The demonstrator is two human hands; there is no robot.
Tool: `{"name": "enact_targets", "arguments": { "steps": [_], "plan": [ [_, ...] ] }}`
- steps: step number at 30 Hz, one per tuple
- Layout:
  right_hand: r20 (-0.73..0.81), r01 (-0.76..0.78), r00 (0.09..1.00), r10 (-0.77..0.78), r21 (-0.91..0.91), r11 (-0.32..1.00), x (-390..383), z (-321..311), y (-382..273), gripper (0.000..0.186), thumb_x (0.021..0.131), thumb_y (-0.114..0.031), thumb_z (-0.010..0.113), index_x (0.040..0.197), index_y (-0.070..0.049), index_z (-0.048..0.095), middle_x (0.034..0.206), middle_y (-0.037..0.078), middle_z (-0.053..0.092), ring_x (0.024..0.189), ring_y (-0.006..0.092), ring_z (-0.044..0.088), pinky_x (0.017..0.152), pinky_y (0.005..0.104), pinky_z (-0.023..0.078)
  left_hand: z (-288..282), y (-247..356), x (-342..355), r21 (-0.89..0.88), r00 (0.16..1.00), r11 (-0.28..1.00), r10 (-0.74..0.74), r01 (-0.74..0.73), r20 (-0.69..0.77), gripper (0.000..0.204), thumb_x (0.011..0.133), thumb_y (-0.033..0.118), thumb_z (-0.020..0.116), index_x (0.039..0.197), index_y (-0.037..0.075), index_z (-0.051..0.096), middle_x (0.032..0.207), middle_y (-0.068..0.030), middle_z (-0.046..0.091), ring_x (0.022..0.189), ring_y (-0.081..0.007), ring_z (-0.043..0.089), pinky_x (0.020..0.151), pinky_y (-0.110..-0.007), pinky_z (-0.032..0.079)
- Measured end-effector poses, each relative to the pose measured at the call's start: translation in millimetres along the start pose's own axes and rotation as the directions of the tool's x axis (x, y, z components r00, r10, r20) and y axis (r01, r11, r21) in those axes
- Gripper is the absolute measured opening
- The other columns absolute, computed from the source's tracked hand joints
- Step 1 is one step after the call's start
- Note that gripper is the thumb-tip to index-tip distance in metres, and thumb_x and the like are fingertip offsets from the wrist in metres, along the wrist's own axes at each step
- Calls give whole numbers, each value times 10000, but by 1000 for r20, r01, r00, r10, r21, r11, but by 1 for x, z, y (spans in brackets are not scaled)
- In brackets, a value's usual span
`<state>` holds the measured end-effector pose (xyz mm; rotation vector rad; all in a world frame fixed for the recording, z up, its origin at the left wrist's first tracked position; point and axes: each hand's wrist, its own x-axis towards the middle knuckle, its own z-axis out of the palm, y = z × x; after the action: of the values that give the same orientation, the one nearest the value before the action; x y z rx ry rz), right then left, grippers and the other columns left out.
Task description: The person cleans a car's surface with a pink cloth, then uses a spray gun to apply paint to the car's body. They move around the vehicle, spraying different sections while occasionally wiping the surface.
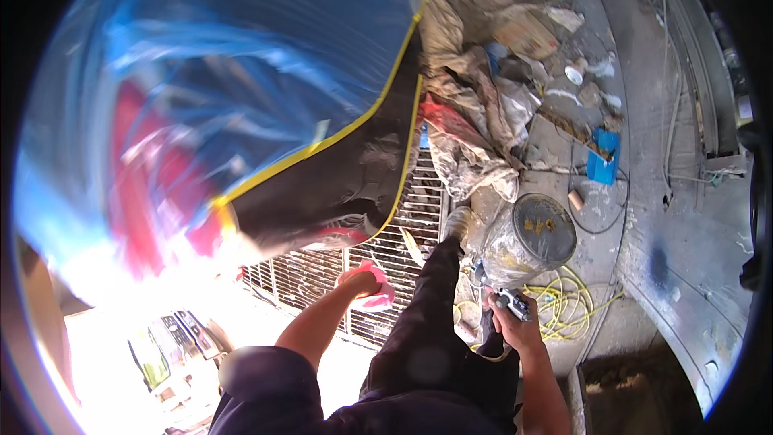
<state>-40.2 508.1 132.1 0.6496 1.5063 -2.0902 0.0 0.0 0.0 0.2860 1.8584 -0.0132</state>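
My left hand (364, 283) is closed on a crumpled pink cloth (380, 296), held low over a metal floor grating. In my right hand (507, 329) is a spray gun (514, 304), gripped in front of my right leg. Its lower part is partly hidden by my fingers. Beyond my left hand stands a dark, glossy vehicle panel (322, 193), edged with yellow tape (322, 145). Blue plastic sheeting (266, 16) covers the area above it. A red shape (141, 169) shows through the plastic.
A dirty lidded drum (543, 229) stands beyond my right hand, near a coiled yellow hose (568, 306). Crumpled sheets and rags (467, 113) lie on the floor farther off, with a blue object (602, 157) to their right. The grating (318, 274) lies under my left hand.
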Motion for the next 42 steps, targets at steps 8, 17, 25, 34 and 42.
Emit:
{"name": "enact_targets", "arguments": {
  "steps": [8, 17, 25, 34, 42],
  "plan": [
    [194, 51, 979, -64, 71, 996, -50, 37, -87, 269, 1040, -162, 752, 1245, 12, 758, 919, 32, 784, 555, 30, 547, 509, 234, 421, -224, 148, -243, -374, 288, 921, -330, -112, -899, 181, 1064, 217, 664, 966, 66, 682, 824, -121, 700, 713, -306, 716, 656, -442, 592],
    [148, 152, 976, -158, 52, 987, -90, 15, -53, 347, 1079, -208, 698, 1325, 36, 716, 988, 95, 767, 552, 73, 540, 502, 251, 423, -361, 108, -280, 600, 199, 524, 630, 605, -751, 367, 886, 219, 633, 1204, 75, 742, 1278, -97, 664, 1219, -268, 600, 1046, -447, 496],
    [46, 122, 992, -120, -33, 992, -141, -11, -25, 295, 1101, -208, 667, 1335, -29, 691, 1011, 84, 733, 539, 79, 503, 500, 265, 422, -171, 12, -207, 428, 571, 851, 195, 306, -797, 255, 803, 99, 739, 1046, 23, 743, 1172, -184, 673, 1026, -344, 720, 841, -477, 638],
    [241, 551, 833, -498, -435, 712, -130, -20, -2, 243, 1086, -203, 678, 1244, -26, 727, 920, 64, 760, 548, 96, 605, 498, 309, 463, 205, 130, -297, -179, 944, 927, -319, 329, 79, 353, 932, 288, 732, 1232, 111, 788, 1274, -180, 767, 1213, -384, 731, 1043, -461, 583],
    [202, 593, 785, -585, -515, 619, -146, -16, 30, 241, 1018, -82, 692, 1245, -7, 665, 1129, 213, 727, 1024, 400, 728, 907, 442, 572, 353, 166, -318, -281, 835, 802, -428, 527, 347, 697, 1042, 727, 522, 1316, 144, 786, 1405, -138, 735, 1352, -386, 661, 1118, -518, 536]
  ]
}}
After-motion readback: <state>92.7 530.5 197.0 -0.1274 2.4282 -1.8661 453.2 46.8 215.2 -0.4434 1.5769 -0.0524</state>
